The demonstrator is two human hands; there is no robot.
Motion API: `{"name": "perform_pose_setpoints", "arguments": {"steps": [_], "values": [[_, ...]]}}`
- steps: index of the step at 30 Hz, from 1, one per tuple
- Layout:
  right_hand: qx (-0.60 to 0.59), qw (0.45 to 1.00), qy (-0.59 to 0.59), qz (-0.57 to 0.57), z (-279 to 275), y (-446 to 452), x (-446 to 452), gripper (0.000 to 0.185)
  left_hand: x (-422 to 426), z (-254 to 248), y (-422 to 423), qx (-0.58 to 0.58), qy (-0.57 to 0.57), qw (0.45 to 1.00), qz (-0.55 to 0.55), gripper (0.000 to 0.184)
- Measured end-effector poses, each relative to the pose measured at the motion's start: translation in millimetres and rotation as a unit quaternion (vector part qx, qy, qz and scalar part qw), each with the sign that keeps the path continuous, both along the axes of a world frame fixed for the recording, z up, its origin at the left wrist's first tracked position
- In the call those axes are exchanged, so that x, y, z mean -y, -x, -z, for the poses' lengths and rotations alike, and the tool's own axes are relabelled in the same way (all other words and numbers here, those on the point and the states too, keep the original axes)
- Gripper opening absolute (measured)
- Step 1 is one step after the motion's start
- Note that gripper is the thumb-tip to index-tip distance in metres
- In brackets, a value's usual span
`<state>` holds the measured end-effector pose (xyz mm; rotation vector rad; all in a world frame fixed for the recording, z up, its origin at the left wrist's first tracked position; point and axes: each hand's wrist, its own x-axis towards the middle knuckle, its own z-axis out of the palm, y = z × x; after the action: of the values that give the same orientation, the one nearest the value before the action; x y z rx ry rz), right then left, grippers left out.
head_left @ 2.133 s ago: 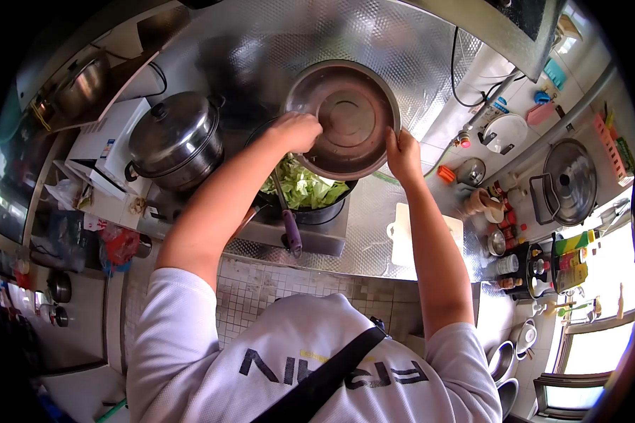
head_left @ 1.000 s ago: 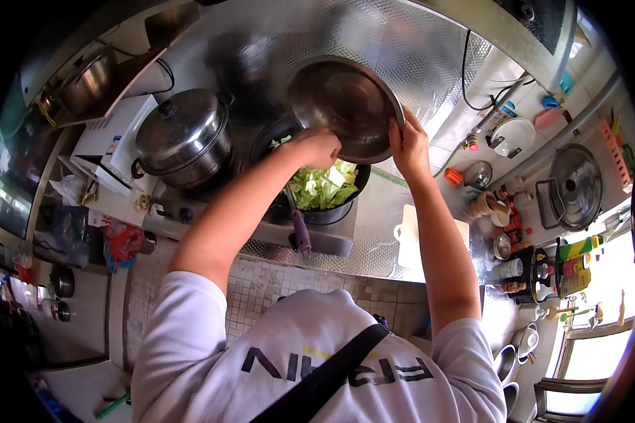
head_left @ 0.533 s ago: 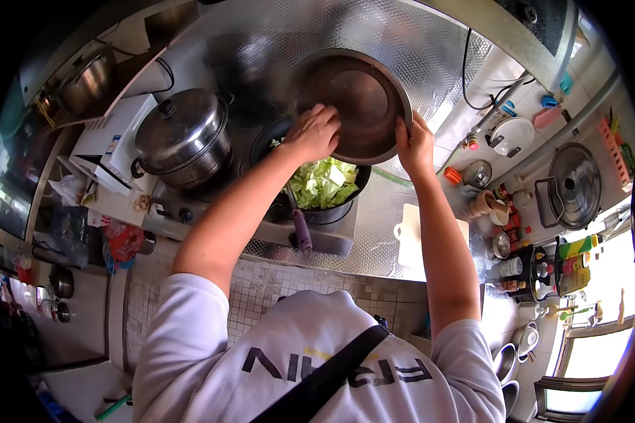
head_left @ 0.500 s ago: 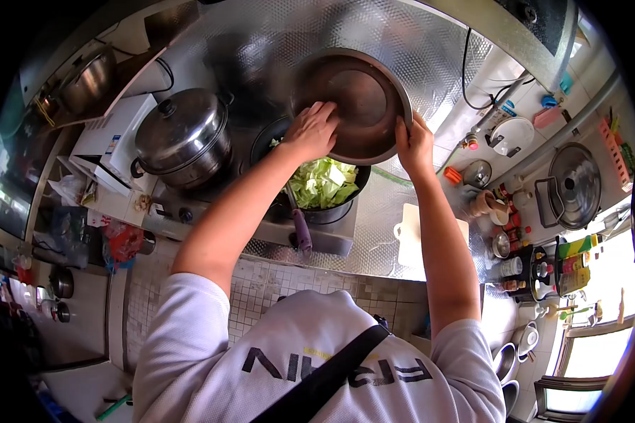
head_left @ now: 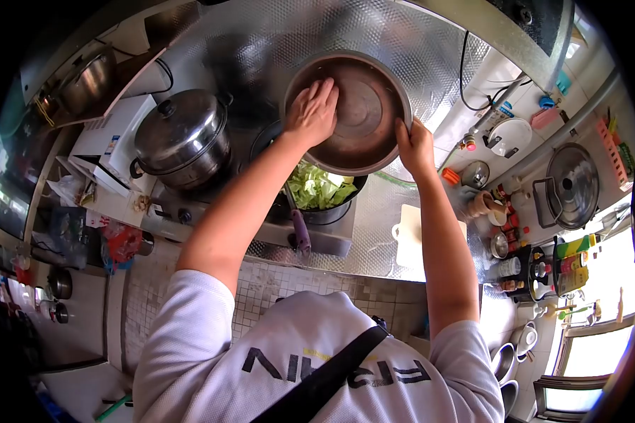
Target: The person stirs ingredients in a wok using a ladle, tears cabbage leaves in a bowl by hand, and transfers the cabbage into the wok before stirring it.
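A wide metal basin [head_left: 363,106] is held over the back of the wok [head_left: 334,213], hiding part of it. My right hand [head_left: 415,149] grips the basin's right rim, thumb on the inner side. Inside the basin, my left hand [head_left: 312,116] lies against the left wall with its fingers stretched out; I see no food left under it. Chopped green leaves [head_left: 320,185], like cabbage or lettuce, fill the wok's visible part. A utensil with a purple handle [head_left: 301,231] leans out over the wok's front edge.
On the left of the stove stands a lidded steel pot [head_left: 183,137], beside a white box [head_left: 113,141]. A pale cutting board [head_left: 410,236] lies to the right on the counter. Seasoning bottles [head_left: 511,268] and a hanging pot lid [head_left: 575,185] are farther right.
My left hand has slid up along the basin's inner left wall, its fingers straighter. The basin has shifted slightly, showing more of its interior. My right hand keeps its hold on the rim.
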<state>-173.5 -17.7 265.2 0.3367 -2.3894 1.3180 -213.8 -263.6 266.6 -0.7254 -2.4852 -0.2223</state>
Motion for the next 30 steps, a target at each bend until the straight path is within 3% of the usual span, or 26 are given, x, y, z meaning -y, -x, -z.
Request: {"name": "perform_pose_setpoints", "arguments": {"steps": [3, 6, 7, 8, 10, 12, 14, 16, 18, 20, 21, 24, 25, 26, 28, 30], "values": [[0.045, 0.998, 0.012, 0.046, -3, -2, -1, 0.022, 4, 7, 1, 0.21, 0.09, 0.974, 0.0, 0.026], [0.014, 0.999, -0.022, 0.034, 5, -1, -6, 0.025, 2, 8, -8, 0.452, 0.116, 0.882, 0.063, 0.025], [-0.001, 0.999, -0.008, 0.034, 8, -2, -6, 0.03, -2, -7, -10, 0.492, 0.058, 0.864, 0.084, 0.029], [0.046, 0.998, -0.011, 0.048, 9, -2, -8, 0.032, -9, -6, -5, 0.453, 0.015, 0.888, 0.081, 0.023], [0.135, 0.988, -0.017, 0.076, 14, 0, -10, 0.038, -19, -6, 5, 0.22, -0.154, 0.963, 0.009, 0.022], [0.152, 0.986, 0.015, 0.066, 17, -2, -7, 0.044, -34, 4, 24, 0.153, -0.376, 0.914, 0.025, 0.036], [0.166, 0.984, 0.026, 0.054, 19, -1, 0, 0.049, -55, 7, 36, 0.183, -0.542, 0.819, 0.046, 0.043], [0.175, 0.983, 0.015, 0.048, 20, -2, 6, 0.052, -76, 3, 34, 0.181, -0.621, 0.758, 0.085, 0.044], [0.191, 0.979, 0.063, 0.03, 14, -3, 9, 0.054, -88, 7, 31, 0.188, -0.572, 0.785, 0.145, 0.036], [0.195, 0.976, 0.083, 0.044, -1, -3, 8, 0.055, -86, 18, 24, 0.284, -0.482, 0.813, 0.164, 0.028], [0.169, 0.983, 0.061, 0.049, 4, 3, 1, 0.056, -77, 7, 17, 0.384, -0.363, 0.834, 0.156, 0.022], [0.16, 0.985, 0.043, 0.049, -9, -2, -6, 0.056, -60, -11, 2, 0.249, -0.2, 0.939, 0.125, 0.017], [0.158, 0.985, 0.039, 0.048, -6, -1, -8, 0.055, -62, -13, 4, 0.183, -0.27, 0.941, 0.084, 0.02], [0.156, 0.986, 0.034, 0.045, -2, 0, -7, 0.055, -65, -16, 7, 0.041, -0.322, 0.943, 0.079, 0.024], [0.152, 0.987, 0.024, 0.038, 2, 1, -4, 0.054, -75, -16, 14, -0.039, -0.361, 0.922, 0.134, 0.025], [0.145, 0.988, 0.031, 0.045, 2, 0, -2, 0.052, -79, -7, 6, 0.076, -0.337, 0.921, 0.178, 0.024]]}}
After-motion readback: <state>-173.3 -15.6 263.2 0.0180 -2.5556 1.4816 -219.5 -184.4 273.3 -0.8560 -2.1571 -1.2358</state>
